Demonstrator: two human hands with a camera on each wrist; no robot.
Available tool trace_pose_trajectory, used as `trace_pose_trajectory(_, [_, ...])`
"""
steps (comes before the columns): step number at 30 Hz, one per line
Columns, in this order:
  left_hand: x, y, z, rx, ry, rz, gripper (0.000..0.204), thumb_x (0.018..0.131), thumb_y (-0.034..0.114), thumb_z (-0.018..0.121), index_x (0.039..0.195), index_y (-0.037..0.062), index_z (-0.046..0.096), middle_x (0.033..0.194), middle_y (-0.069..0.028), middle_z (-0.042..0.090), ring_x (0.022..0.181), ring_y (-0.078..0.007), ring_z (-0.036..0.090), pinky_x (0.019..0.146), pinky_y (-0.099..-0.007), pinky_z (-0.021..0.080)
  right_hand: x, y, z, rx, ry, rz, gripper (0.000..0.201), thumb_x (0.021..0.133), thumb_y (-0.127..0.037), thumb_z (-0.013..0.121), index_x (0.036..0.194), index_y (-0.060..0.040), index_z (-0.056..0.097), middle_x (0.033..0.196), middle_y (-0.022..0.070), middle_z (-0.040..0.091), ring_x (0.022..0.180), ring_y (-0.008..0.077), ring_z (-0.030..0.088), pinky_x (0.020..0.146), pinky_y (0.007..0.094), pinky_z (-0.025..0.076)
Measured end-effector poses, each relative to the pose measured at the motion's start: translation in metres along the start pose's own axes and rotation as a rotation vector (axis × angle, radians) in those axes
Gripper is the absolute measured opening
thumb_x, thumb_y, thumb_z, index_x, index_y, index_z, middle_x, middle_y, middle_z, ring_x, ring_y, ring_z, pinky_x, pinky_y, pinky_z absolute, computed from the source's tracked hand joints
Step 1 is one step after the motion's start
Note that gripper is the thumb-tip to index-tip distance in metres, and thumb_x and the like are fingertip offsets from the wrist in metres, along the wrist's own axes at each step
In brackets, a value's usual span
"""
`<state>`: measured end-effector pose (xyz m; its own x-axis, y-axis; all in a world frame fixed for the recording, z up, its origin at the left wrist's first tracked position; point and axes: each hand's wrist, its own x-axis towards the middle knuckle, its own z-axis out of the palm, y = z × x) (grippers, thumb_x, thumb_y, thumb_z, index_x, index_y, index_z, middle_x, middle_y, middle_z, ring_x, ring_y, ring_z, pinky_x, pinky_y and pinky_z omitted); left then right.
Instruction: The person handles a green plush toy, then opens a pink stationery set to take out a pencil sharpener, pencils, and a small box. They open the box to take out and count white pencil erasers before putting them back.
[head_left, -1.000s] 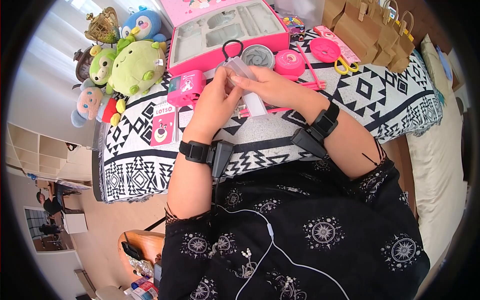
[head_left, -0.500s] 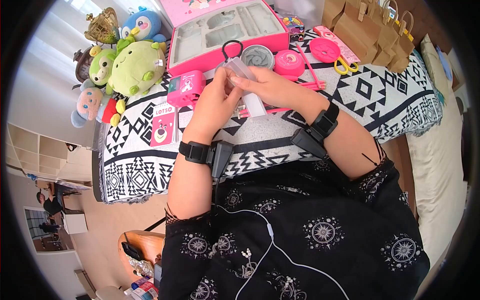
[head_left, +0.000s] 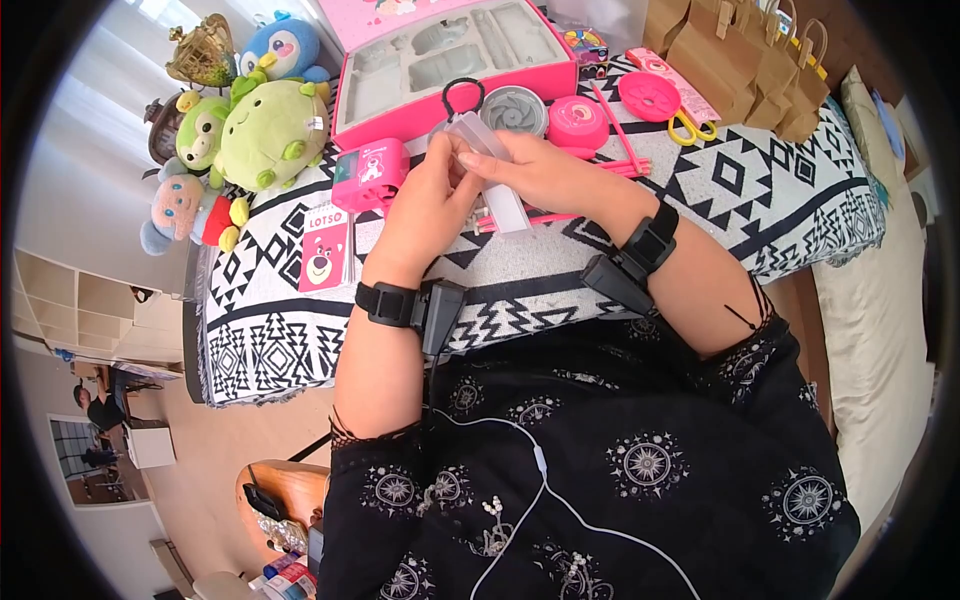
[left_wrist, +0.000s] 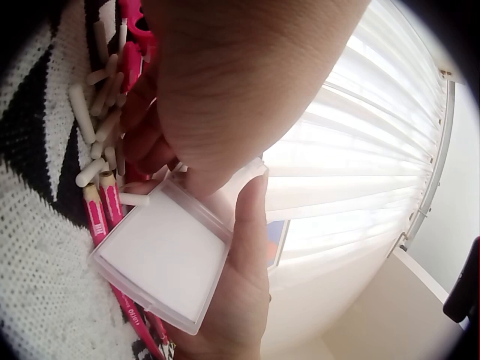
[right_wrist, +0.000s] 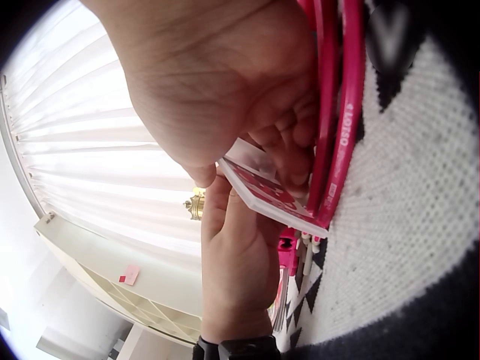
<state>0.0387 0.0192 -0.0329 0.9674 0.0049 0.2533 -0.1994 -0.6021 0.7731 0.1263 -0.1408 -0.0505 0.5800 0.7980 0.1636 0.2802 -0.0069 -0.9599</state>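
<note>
A clear plastic case [head_left: 508,210], its hinged lid raised, is held between both hands above the patterned cloth. My left hand [head_left: 435,205] grips its far end, fingertips at the edge. My right hand [head_left: 550,172] holds the case from the side, thumb on top; in the left wrist view that thumb [left_wrist: 251,206] lies along the lid. The case has a flat white inside there, and a pink print [right_wrist: 262,187] shows on it in the right wrist view. Small white sticks [left_wrist: 81,112] lie by my left fingers, beside pink pencils [left_wrist: 135,322].
A pink gift box [head_left: 455,85] with a moulded tray stands behind the hands. Nearby lie a pink sharpener-like device [head_left: 368,175], a Lotso notepad [head_left: 326,250], a pink round case [head_left: 578,122] and yellow-handled scissors [head_left: 690,128]. Plush toys [head_left: 272,135] sit left, paper bags [head_left: 740,75] right.
Both hands keep nearly the same hold on the case. The view has shifted very slightly; nothing is visibly taken or let go.
</note>
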Motion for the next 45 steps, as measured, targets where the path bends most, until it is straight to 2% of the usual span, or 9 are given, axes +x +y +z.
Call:
trace_pose_trajectory(11, [-0.002, 0.003, -0.001, 0.020, -0.016, 0.019, 0.024, 0.094, 0.018, 0.060, 0.105, 0.0027, 0.044, 0.085, -0.0170, 0.062, 0.074, -0.0270, 0.063, 0.068, -0.0364, 0.049, -0.005, -0.009, -0.001, -0.115, -0.003, 0.013, 0.048, 0.100, -0.041, 0.052, 0.124, -0.0002, 0.055, 0.100, 0.0067, 0.064, 0.091, 0.0135, 0.058, 0.079, 0.0308, 0.047])
trace_pose_trajectory(13, [-0.002, 0.006, -0.001, 0.001, -0.024, -0.001, 0.015, 0.098, 0.013, 0.057, 0.102, 0.0042, 0.046, 0.086, -0.0035, 0.051, 0.075, -0.0101, 0.049, 0.067, -0.0266, 0.044, -0.005, -0.011, -0.002, -0.155, -0.037, 0.033, 0.046, 0.102, -0.036, 0.050, 0.131, -0.0002, 0.052, 0.109, 0.0054, 0.062, 0.099, 0.0111, 0.057, 0.086, 0.0290, 0.047])
trace_pose_trajectory(19, [-0.003, 0.005, -0.001, -0.009, -0.030, -0.016, 0.015, 0.097, 0.011, 0.057, 0.102, 0.0042, 0.046, 0.085, -0.0036, 0.052, 0.075, -0.0100, 0.048, 0.066, -0.0262, 0.044, -0.009, -0.017, -0.001, -0.250, -0.034, 0.100, 0.044, 0.102, -0.035, 0.051, 0.130, -0.0021, 0.052, 0.090, 0.0007, 0.059, 0.081, 0.0088, 0.052, 0.070, 0.0276, 0.044])
trace_pose_trajectory(21, [-0.003, 0.005, 0.000, -0.011, -0.026, -0.010, 0.015, 0.097, 0.012, 0.057, 0.102, 0.0042, 0.046, 0.085, -0.0036, 0.052, 0.074, -0.0100, 0.048, 0.066, -0.0262, 0.044, -0.009, -0.016, 0.000, -0.227, 0.010, 0.043, 0.051, 0.096, -0.048, 0.055, 0.111, 0.0006, 0.059, 0.088, 0.0151, 0.066, 0.081, 0.0241, 0.063, 0.073, 0.0358, 0.048])
trace_pose_trajectory(28, [-0.003, 0.006, -0.001, -0.017, -0.029, -0.012, 0.014, 0.098, 0.012, 0.056, 0.102, 0.0042, 0.045, 0.084, -0.0039, 0.052, 0.074, -0.0100, 0.048, 0.065, -0.0262, 0.044, -0.010, -0.018, 0.000, -0.210, 0.004, 0.034, 0.050, 0.097, -0.047, 0.054, 0.111, 0.0002, 0.059, 0.087, 0.0149, 0.066, 0.080, 0.0235, 0.063, 0.073, 0.0356, 0.048])
trace_pose_trajectory(38, [-0.003, 0.005, -0.001, -0.011, -0.013, 0.012, 0.015, 0.097, 0.012, 0.057, 0.102, 0.0039, 0.045, 0.084, -0.0047, 0.052, 0.073, -0.0107, 0.048, 0.065, -0.0268, 0.044, -0.007, -0.010, 0.001, -0.195, 0.018, 0.029, 0.049, 0.096, -0.047, 0.055, 0.112, -0.0010, 0.059, 0.085, 0.0123, 0.065, 0.078, 0.0215, 0.062, 0.071, 0.0345, 0.047])
trace_pose_trajectory(40, [-0.003, 0.006, -0.003, 0.046, -0.044, -0.012, 0.023, 0.096, 0.018, 0.057, 0.105, 0.0022, 0.043, 0.090, -0.0144, 0.061, 0.075, -0.0242, 0.061, 0.071, -0.0352, 0.049, -0.007, -0.010, 0.000, -0.177, 0.015, 0.019, 0.049, 0.096, -0.047, 0.055, 0.113, -0.0011, 0.058, 0.086, 0.0125, 0.065, 0.079, 0.0218, 0.062, 0.072, 0.0345, 0.047])
trace_pose_trajectory(43, [-0.003, 0.008, -0.003, 0.045, -0.045, -0.022, 0.023, 0.096, 0.017, 0.057, 0.105, 0.0021, 0.043, 0.090, -0.0148, 0.060, 0.075, -0.0246, 0.061, 0.071, -0.0355, 0.049, -0.008, -0.014, 0.000, -0.227, -0.035, 0.055, 0.042, 0.102, -0.033, 0.051, 0.129, -0.0014, 0.052, 0.091, 0.0005, 0.060, 0.082, 0.0077, 0.053, 0.071, 0.0269, 0.045])
trace_pose_trajectory(45, [-0.003, 0.007, -0.003, 0.046, -0.040, -0.014, 0.022, 0.096, 0.017, 0.057, 0.105, 0.0021, 0.043, 0.089, -0.0149, 0.061, 0.075, -0.0247, 0.061, 0.071, -0.0355, 0.049, -0.010, -0.019, 0.001, -0.164, 0.002, -0.017, 0.049, 0.097, -0.047, 0.054, 0.113, -0.0006, 0.058, 0.088, 0.0128, 0.066, 0.081, 0.0218, 0.063, 0.074, 0.0349, 0.048])
